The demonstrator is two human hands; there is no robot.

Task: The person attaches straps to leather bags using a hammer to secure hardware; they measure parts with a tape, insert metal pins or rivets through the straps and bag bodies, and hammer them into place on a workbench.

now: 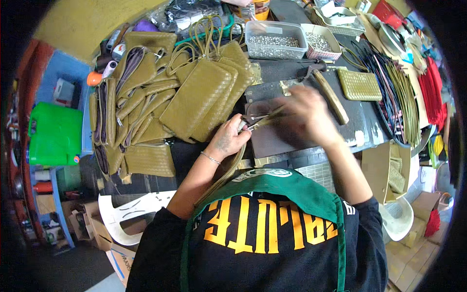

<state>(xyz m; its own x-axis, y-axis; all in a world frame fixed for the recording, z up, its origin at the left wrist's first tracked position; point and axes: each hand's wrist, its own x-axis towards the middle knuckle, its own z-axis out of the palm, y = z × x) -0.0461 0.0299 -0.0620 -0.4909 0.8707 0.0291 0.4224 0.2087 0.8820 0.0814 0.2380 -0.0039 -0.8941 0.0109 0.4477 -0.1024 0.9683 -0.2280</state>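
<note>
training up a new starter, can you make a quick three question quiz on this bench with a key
1. Multiple choice: what lies between the blurred right hand and the small woven olive pouch?
a) a spool of thread
b) a tool with a wooden handle
c) a folded red cloth

2. True or false: the open clear plastic tub is filled with coils of cord.

3. Fill in the blank: a long olive strap runs down from the person's ____ hand.

Key: 1 b; 2 false, it holds small shiny pieces; 3 left.
</note>
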